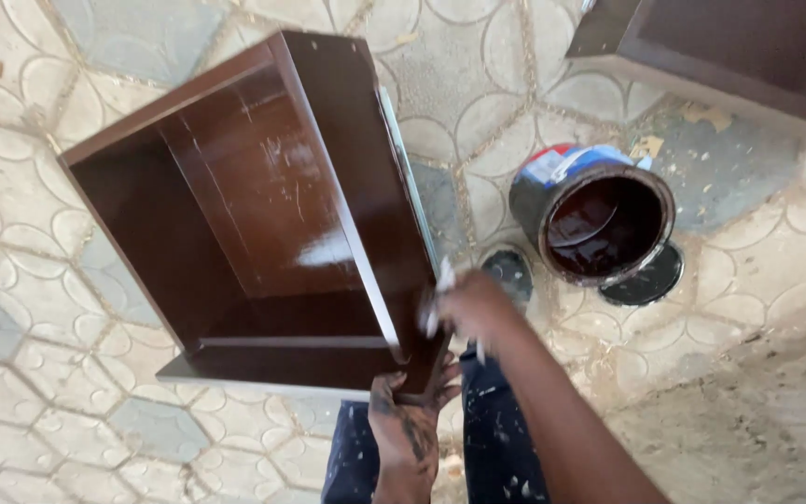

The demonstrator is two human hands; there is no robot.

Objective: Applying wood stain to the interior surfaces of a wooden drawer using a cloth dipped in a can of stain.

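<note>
Cabinet (263, 215) corner in left hand (408, 420)

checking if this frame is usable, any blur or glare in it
Head view: the right hand is smeared by motion blur, so what it holds cannot be told; the left hand, gripping the glossy dark brown wooden box at its near corner, is sharp. A white glare patch sits on the box's inner panel, and the open round tin of dark brown paint shows small reflections.

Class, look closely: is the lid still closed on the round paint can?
No: the round paint can stands open, dark brown paint showing inside.
</note>
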